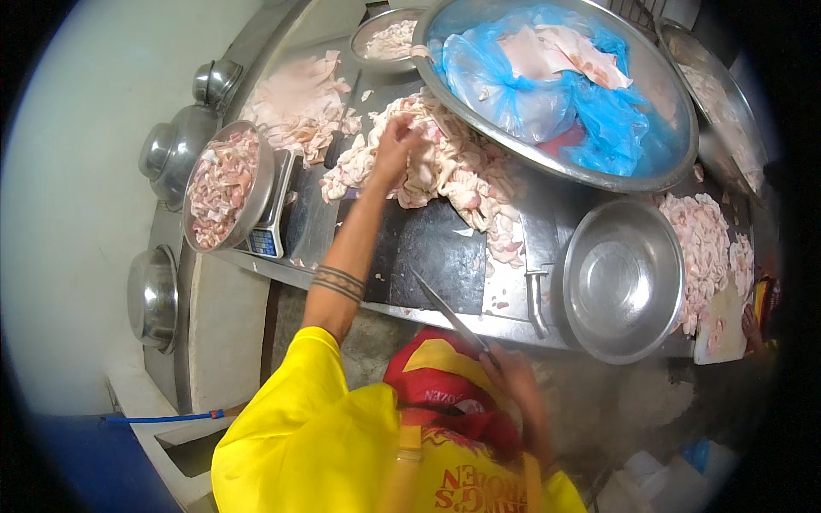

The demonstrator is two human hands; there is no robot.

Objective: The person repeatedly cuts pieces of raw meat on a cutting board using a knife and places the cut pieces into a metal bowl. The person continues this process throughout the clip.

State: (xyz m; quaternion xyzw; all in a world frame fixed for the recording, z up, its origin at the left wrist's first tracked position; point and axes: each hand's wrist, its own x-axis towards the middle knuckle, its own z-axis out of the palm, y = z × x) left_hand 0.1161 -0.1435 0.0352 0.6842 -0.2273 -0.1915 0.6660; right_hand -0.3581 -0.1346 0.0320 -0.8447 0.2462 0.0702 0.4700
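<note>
My left arm reaches forward over the steel table, and my left hand [400,147] is at the top of a heap of pale, fatty raw meat strips [457,175]. Its fingers are curled into the strips; their tips are partly hidden. Close to my body, at the table's front edge, my right hand [510,374] is closed round the handle of a knife [446,309]. The long blade points forward and left, its tip over the black cutting board [428,256]. The heap covers the far part of that board.
A bowl of cut meat [224,186] sits on a scale [272,224] at left. Beyond it lie flat pale skins [295,98]. A large basin [564,175] holds blue plastic bags. At right stand a steel bowl [620,282] and more meat [697,239], near another person's hand [753,329].
</note>
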